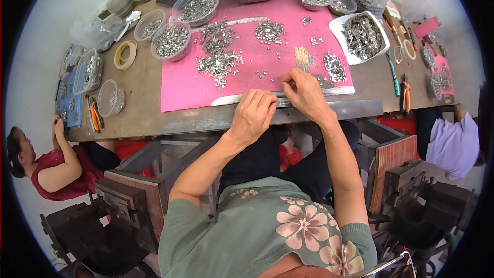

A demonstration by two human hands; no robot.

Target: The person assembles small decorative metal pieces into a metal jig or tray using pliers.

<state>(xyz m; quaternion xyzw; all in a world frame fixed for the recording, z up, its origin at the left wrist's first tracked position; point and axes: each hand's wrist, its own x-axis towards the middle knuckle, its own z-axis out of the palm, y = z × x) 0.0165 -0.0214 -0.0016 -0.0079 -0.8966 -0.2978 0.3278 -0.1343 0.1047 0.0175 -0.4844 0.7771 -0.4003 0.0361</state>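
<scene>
My left hand (252, 116) is closed at the front edge of a pink mat (180, 85), thumb and fingertips pressed together. Close to its right, my right hand (306, 92) is also pinched shut. Between them runs a narrow silvery strip (284, 102); what the fingertips hold is too small to make out. Just beyond the right hand lies a brass-coloured flat piece (302, 56). Small shiny metal pieces are heaped on the mat: a large pile (218, 68) to the left, a smaller pile (270, 32) farther back, and another pile (335, 68) to the right.
Clear plastic tubs (171, 41) of metal pieces line the back. A white dish (337, 27) stands right, near orange-handled pliers (405, 95); more pliers (93, 116) and a tape roll (125, 54) lie left. A metal bar (360, 108) runs along the front edge. Co-workers (64, 167) sit at both sides.
</scene>
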